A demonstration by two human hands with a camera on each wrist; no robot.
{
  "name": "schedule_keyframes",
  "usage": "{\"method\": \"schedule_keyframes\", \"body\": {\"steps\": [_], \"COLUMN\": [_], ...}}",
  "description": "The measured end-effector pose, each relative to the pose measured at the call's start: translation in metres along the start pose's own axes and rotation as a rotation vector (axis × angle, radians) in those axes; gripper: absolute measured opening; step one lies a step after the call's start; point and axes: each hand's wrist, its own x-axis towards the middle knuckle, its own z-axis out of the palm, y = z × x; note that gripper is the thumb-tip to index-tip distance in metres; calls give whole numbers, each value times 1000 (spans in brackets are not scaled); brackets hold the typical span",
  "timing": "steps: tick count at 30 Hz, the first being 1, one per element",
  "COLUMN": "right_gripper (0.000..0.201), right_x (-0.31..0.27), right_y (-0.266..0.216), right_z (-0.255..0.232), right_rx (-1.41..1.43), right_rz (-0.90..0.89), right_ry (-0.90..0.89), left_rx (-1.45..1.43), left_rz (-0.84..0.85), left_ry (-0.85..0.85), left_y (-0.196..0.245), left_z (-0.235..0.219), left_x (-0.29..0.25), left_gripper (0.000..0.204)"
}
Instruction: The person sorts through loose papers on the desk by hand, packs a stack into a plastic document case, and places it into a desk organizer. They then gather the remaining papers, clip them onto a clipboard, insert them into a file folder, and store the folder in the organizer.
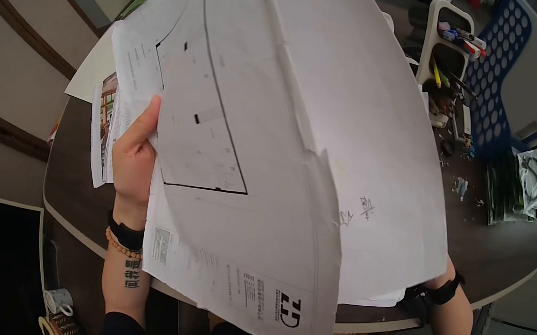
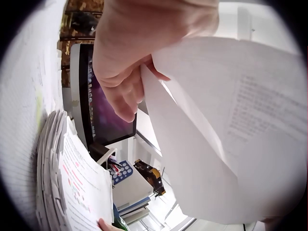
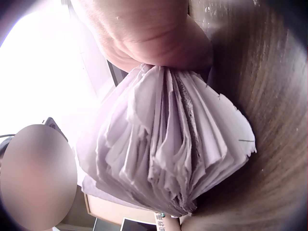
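Drawing sheet rises above the worktop — your left grip pinches its edge. Your right grip closes on a paper bundle.

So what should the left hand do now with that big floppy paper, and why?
I'd say the left hand should gently lower the big sheet. It's raised and bending, and its edge looks a bit torn, so pulling hard might rip it more. The right hand already grips the thick bundle of pages, so the left seems the better one to do it.
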Motion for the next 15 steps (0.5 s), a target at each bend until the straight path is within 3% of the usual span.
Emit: {"method": "schedule_keyframes", "body": {"steps": [2, 3, 5, 6, 8, 10, 13, 15], "right_gripper": [30, 30, 33, 33, 38, 40, 41, 38], "right_x": [17, 16, 11, 11, 11, 9, 10, 11], "right_y": [24, 21, 11, 9, 7, 4, 5, 8], "right_z": [-22, -20, -7, -5, -5, -3, -3, -5], "right_rx": [10, 10, 52, 53, -3, 31, 55, 20], "right_rz": [-55, -53, -16, -13, 11, 27, 20, 7], "right_ry": [-138, -133, -52, -43, -57, -76, -96, -71], "left_rx": [577, 574, -215, -220, -418, -575, -638, -635], "left_rz": [164, 160, 19, 11, -253, -291, -261, -401], "left_ry": [264, 261, -216, -218, -589, -619, -529, -756], "left_y": [-5, -8, -15, -14, -13, -25, -29, -26], "left_z": [-14, -27, -53, -37, -3, -18, -11, -19], "left_x": [-1, 1, 8, 14, 23, 21, 18, 33], "left_gripper": [33, 33, 32, 32, 22, 27, 27, 27]}}
